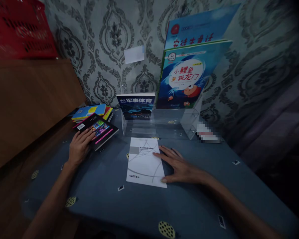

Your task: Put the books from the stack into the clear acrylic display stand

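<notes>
My left hand [80, 145] lies with its fingers stretched over a dark book [102, 132] with a barcode and colourful pictures on its cover. That book rests tilted against a small pile of books [89, 112] at the left. A white booklet [146, 166] printed with "valli" lies flat in the middle of the table. At its right edge is my right hand [175, 164], fingers spread, the thumb and fingertips touching the paper. Behind the booklet stands a clear acrylic book stand [161, 127]. It carries a dark blue magazine [137, 106] and a blue fish picture book [183, 78].
Another blue book [201, 25] stands behind the fish book, against the patterned wall [114, 36]. A wooden cabinet [30, 106] with a red basket [22, 30] borders the left. A blurred-out white item [206, 132] lies right of the stand. The blue tablecloth [102, 199] has pineapple prints.
</notes>
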The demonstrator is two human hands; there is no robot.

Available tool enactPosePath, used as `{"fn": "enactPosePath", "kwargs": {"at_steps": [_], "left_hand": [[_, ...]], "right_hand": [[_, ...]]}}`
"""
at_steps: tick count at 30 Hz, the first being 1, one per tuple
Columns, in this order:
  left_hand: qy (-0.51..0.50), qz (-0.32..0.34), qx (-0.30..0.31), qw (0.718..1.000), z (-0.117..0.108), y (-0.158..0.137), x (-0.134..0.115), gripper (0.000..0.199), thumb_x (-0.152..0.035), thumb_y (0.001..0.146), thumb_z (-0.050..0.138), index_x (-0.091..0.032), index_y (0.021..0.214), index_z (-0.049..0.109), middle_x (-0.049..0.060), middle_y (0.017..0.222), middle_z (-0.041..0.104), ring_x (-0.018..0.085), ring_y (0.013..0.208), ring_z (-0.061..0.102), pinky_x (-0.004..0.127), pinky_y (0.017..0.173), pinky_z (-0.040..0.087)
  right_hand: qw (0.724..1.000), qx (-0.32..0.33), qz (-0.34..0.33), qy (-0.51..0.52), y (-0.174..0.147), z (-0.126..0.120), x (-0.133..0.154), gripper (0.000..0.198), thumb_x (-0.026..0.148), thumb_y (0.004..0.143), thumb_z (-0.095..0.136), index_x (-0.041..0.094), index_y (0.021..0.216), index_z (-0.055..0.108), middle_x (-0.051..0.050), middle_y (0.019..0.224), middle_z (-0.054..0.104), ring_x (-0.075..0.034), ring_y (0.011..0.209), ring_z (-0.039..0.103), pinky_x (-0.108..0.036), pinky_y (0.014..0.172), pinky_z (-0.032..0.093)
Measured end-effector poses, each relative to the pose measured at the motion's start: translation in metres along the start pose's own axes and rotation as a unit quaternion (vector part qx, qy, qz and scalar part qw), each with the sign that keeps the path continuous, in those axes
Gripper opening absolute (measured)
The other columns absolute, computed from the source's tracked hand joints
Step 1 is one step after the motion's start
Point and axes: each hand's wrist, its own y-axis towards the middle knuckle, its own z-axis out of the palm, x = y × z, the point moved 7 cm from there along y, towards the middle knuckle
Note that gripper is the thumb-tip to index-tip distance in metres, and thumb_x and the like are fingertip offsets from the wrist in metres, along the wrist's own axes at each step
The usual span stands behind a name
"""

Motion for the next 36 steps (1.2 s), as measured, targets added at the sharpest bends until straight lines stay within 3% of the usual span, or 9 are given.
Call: {"fn": "enactPosePath", "kwargs": {"at_steps": [5,10,15,19,22,25,29,32,36], "left_hand": [[-0.01,0.035,0.02,0.999,-0.004,-0.013,-0.022,0.041,-0.019,0.1,0.043,-0.028,0.132,0.067,0.008,0.13,0.071,0.025,0.125,0.065,0.048,0.114,0.039],[-0.08,0.033,0.078,0.993,-0.002,-0.019,-0.041,0.04,-0.02,0.1,0.041,-0.026,0.125,0.071,0.008,0.123,0.075,0.023,0.114,0.07,0.042,0.104,0.051],[-0.188,-0.051,0.076,0.978,-0.011,-0.006,-0.046,0.031,-0.024,0.097,0.047,-0.02,0.112,0.074,0.008,0.104,0.078,0.021,0.094,0.073,0.029,0.084,0.056],[-0.241,-0.179,0.002,0.954,-0.021,0.013,-0.042,0.026,-0.041,0.091,0.062,-0.019,0.097,0.074,0.001,0.082,0.076,0.018,0.072,0.068,0.026,0.068,0.052],[-0.333,-0.25,-0.059,0.907,-0.024,0.03,-0.043,0.031,-0.045,0.088,0.066,-0.018,0.102,0.073,0.002,0.092,0.076,0.02,0.084,0.068,0.027,0.077,0.052],[-0.433,-0.277,-0.083,0.854,-0.021,0.048,-0.049,0.034,-0.047,0.087,0.068,-0.018,0.105,0.072,0.003,0.1,0.075,0.021,0.094,0.068,0.03,0.086,0.052],[-0.544,-0.315,-0.074,0.774,-0.006,0.063,-0.06,0.039,-0.049,0.082,0.073,-0.018,0.106,0.072,0.004,0.102,0.076,0.022,0.098,0.069,0.032,0.092,0.051],[-0.61,-0.35,-0.072,0.708,0.006,0.067,-0.072,0.042,-0.051,0.078,0.078,-0.019,0.104,0.073,0.005,0.099,0.077,0.023,0.095,0.071,0.032,0.087,0.054],[-0.652,-0.39,-0.034,0.649,0.023,0.066,-0.098,0.048,-0.054,0.072,0.082,-0.018,0.102,0.072,0.006,0.096,0.077,0.024,0.092,0.072,0.032,0.08,0.056]], "right_hand": [[1.0,-0.002,0.004,0.003,0.001,0.0,0.0,0.111,0.082,0.073,0.064,0.025,0.161,0.029,-0.014,0.17,0.008,-0.043,0.155,-0.001,-0.066,0.123,0.005],[1.0,0.008,0.012,-0.001,0.001,0.001,-0.002,0.112,0.081,0.074,0.064,0.022,0.161,0.028,-0.015,0.17,0.005,-0.041,0.156,-0.002,-0.062,0.125,0.002],[1.0,-0.026,-0.009,-0.002,0.004,0.004,-0.008,0.104,0.082,0.077,0.06,0.027,0.16,0.031,-0.013,0.17,0.011,-0.041,0.156,0.005,-0.064,0.124,0.007],[0.998,-0.064,-0.027,-0.001,0.008,0.006,-0.011,0.095,0.079,0.081,0.059,0.03,0.158,0.036,-0.012,0.169,0.019,-0.041,0.155,0.011,-0.066,0.123,0.009],[0.996,-0.084,-0.036,0.007,0.01,0.007,-0.012,0.09,0.078,0.084,0.056,0.029,0.157,0.037,-0.014,0.168,0.024,-0.04,0.155,0.016,-0.066,0.123,0.011],[0.994,-0.107,-0.036,0.004,0.012,0.008,-0.013,0.086,0.076,0.087,0.054,0.025,0.155,0.043,-0.017,0.165,0.029,-0.04,0.154,0.021,-0.067,0.122,0.013],[0.981,-0.186,-0.049,-0.004,0.013,0.003,-0.011,0.074,0.068,0.09,0.056,0.023,0.148,0.052,-0.019,0.162,0.036,-0.041,0.152,0.027,-0.07,0.119,0.02],[0.958,-0.273,-0.085,0.011,0.007,-0.009,0.001,0.054,0.057,0.095,0.056,0.022,0.136,0.064,-0.017,0.153,0.049,-0.038,0.147,0.039,-0.068,0.118,0.026],[0.924,-0.332,-0.131,0.139,-0.006,-0.024,0.024,0.039,0.048,0.098,0.054,0.021,0.123,0.07,-0.014,0.135,0.066,-0.031,0.131,0.057,-0.055,0.11,0.045]]}}
